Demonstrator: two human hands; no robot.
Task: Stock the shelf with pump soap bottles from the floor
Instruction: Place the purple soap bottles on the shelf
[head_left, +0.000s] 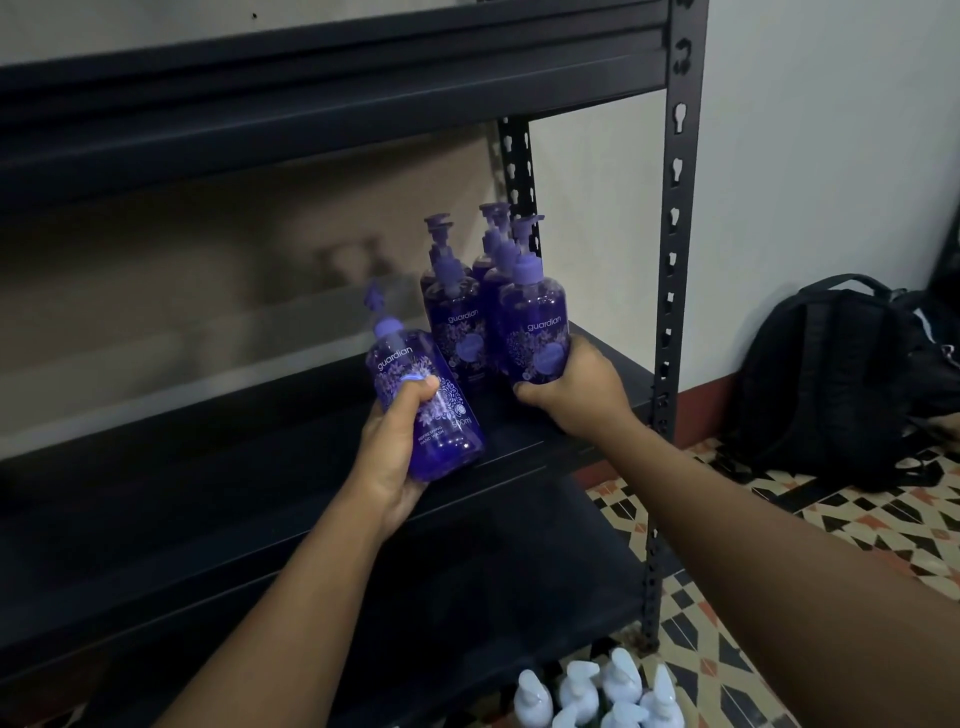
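My left hand (397, 449) grips a purple pump soap bottle (423, 395), tilted left, just above the front of the dark middle shelf board (260, 467). My right hand (576, 389) is wrapped around the base of another purple pump bottle (535, 322), upright at the right end of that board. Directly behind and to its left stand several more purple bottles (457, 317) in a tight cluster against the back right post. Several white pump tops (597, 691) poke up from the floor at the bottom edge.
The black metal rack has an upper board (311, 104) overhead, a lower board (467, 597) below, and a perforated front right post (672, 291). A black backpack (831, 384) leans on the wall at the right, on patterned floor tiles (779, 597).
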